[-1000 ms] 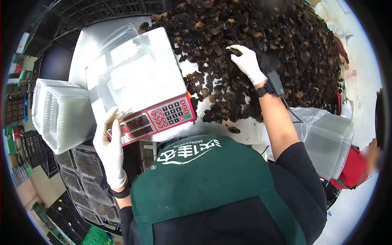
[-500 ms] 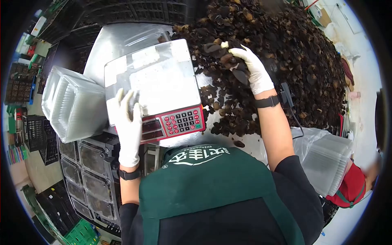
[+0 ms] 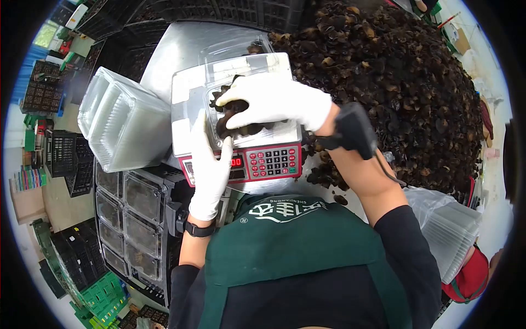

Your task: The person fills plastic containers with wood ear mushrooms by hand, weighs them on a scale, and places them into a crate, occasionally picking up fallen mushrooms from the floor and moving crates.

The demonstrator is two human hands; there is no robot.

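A clear plastic clamshell box (image 3: 241, 71) sits open on a white and red scale (image 3: 268, 162). My right hand (image 3: 274, 101), in a white glove, hovers over the box with dark dried mushrooms (image 3: 238, 123) under its fingers. My left hand (image 3: 211, 164), also gloved, rests flat against the near left edge of the box and the scale's front. A large heap of dried black mushrooms (image 3: 394, 82) covers the table to the right.
A stack of empty clear boxes (image 3: 123, 126) lies left of the scale. Filled boxes sit in a black crate (image 3: 134, 219) below it. More clear boxes (image 3: 452, 230) are stacked at the right, beside a person in red (image 3: 471, 277). Black and green crates stand on the floor at left.
My right hand left the heap with a handful of mushrooms and moved left over the box on the scale. My left hand shifted right along the scale's front.
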